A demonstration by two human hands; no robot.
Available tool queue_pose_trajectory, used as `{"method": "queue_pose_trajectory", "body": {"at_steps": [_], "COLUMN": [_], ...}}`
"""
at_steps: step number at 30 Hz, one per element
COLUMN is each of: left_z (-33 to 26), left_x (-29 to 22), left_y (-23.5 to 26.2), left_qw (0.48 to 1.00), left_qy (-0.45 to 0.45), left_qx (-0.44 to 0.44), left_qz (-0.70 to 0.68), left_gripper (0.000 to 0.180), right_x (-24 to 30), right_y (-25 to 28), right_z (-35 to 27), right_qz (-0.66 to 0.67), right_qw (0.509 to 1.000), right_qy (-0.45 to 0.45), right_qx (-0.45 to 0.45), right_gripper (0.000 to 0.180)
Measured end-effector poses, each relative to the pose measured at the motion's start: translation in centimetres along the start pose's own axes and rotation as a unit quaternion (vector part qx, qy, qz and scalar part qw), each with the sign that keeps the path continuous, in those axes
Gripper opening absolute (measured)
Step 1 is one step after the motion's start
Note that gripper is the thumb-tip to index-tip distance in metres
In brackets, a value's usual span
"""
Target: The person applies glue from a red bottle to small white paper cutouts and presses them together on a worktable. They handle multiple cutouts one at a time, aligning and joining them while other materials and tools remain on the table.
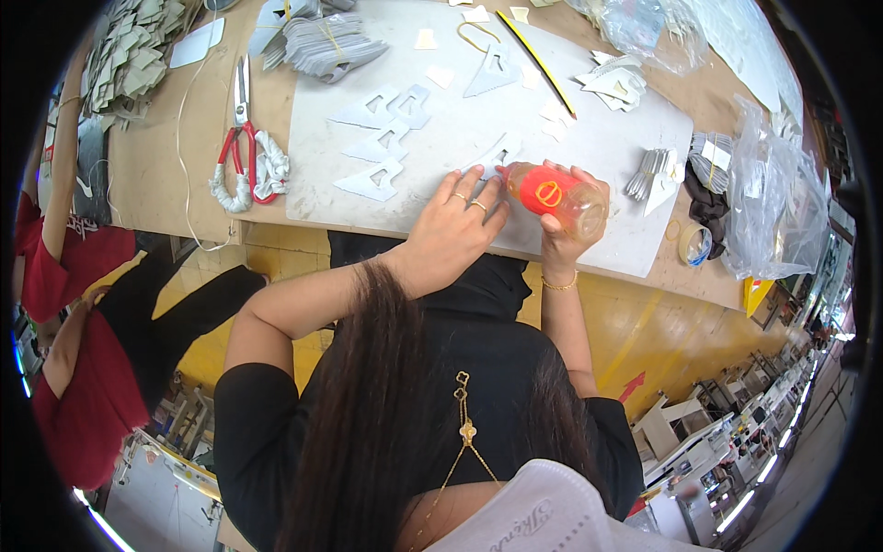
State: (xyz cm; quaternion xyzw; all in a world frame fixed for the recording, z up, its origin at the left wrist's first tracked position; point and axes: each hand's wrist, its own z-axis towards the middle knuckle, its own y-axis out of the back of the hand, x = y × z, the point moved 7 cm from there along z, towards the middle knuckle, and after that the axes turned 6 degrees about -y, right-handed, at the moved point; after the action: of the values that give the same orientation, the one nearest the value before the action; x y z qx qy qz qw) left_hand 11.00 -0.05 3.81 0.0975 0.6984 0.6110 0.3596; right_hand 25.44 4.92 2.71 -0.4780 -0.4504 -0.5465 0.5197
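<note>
My right hand [572,235] is wrapped round a squeeze bottle [589,210] with amber contents and a red label. The bottle is tilted, and its red tip points left over a grey cut piece [501,152] on the white board. With fingers stretched out, my left hand [457,225] rests at the near edge of that piece, its fingertips close to the bottle's tip. Several similar grey cut pieces [377,144] with cut-out openings lie on the board to the left. Another single grey piece [494,72] lies farther back.
Red-handled scissors [243,138] and a banded stack of grey pieces [326,44] lie left. At the back is a yellow-black pencil [536,64]. Small bundles [655,175], a tape roll [695,244] and a plastic bag [777,198] lie right. A person in red [97,396] is at left.
</note>
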Motion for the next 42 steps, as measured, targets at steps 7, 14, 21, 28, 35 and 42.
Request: {"method": "queue_pose_trajectory", "body": {"at_steps": [7, 14, 21, 28, 35, 42], "left_z": [-0.1, 0.1, -0.1, 0.6, 0.9, 0.7], "left_x": [0.2, 0.2, 0.4, 3.8, 5.0, 5.0], "left_y": [0.2, 0.3, 0.6, 2.3, 0.9, 0.9], "left_qw": [1.000, 1.000, 0.998, 0.975, 0.976, 0.975], "left_qy": [-0.003, -0.004, -0.007, 0.117, 0.111, 0.096], "left_qx": [-0.016, -0.019, -0.054, -0.183, -0.178, -0.196], "left_qz": [-0.008, -0.009, -0.032, -0.054, -0.056, -0.048], "left_gripper": [0.043, 0.040, 0.035, 0.031, 0.020, 0.016], "right_x": [-0.7, 0.0, -4.7, -1.9, -2.3, -2.3], "right_y": [1.9, 1.2, 2.8, 5.6, 6.2, 6.1], "right_z": [2.7, 1.3, 3.2, 4.7, 3.6, 3.7], "right_qz": [0.093, -0.034, 0.345, 0.384, 0.338, 0.331], "right_qw": [0.987, 0.998, 0.890, 0.883, 0.889, 0.897], "right_qy": [-0.032, -0.034, -0.243, -0.220, -0.227, -0.218], "right_qx": [-0.129, -0.027, -0.174, -0.158, -0.211, -0.198], "right_gripper": [0.083, 0.081, 0.078, 0.078, 0.084, 0.088]}}
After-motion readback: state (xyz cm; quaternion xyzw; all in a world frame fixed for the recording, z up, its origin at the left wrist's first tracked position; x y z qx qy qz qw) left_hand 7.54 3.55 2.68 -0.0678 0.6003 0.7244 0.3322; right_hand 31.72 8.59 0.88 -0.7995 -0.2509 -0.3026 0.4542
